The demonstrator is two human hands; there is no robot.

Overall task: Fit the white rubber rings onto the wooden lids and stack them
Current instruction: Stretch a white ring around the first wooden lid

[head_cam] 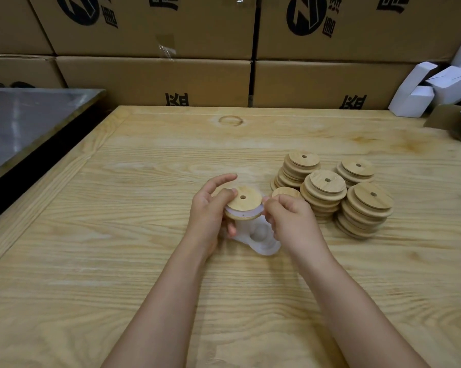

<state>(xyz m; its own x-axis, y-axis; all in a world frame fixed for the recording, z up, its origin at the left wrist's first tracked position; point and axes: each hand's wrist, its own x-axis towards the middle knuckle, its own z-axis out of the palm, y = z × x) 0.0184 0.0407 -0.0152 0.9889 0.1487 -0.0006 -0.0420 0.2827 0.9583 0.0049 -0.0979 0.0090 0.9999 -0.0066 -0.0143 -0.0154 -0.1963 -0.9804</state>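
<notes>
Pale wooden table seen from above, backed by stacked cardboard boxes along its far edge; white cartons at the far right corner, a grey metal surface beyond the left edge.

Both bare forearms extended from the near edge, converging near the table's middle. Left hand raised just above the surface, palm turned inward, thumb and curled fingers grasping the rim of a wooden lid with a central hole; index finger lifted free and extended over the lid. Lid held tilted, upper face toward the camera. White rubber ring seated around the lid's near underside, partly visible below the rim. Right hand knuckles up, fingertips pinched on the ring at the lid's right edge. Blurred white rings below the hands; whether held or lying on the table cannot be told.

Stacks of wooden lids clustered just right of the hands, toward the right edge.
</notes>
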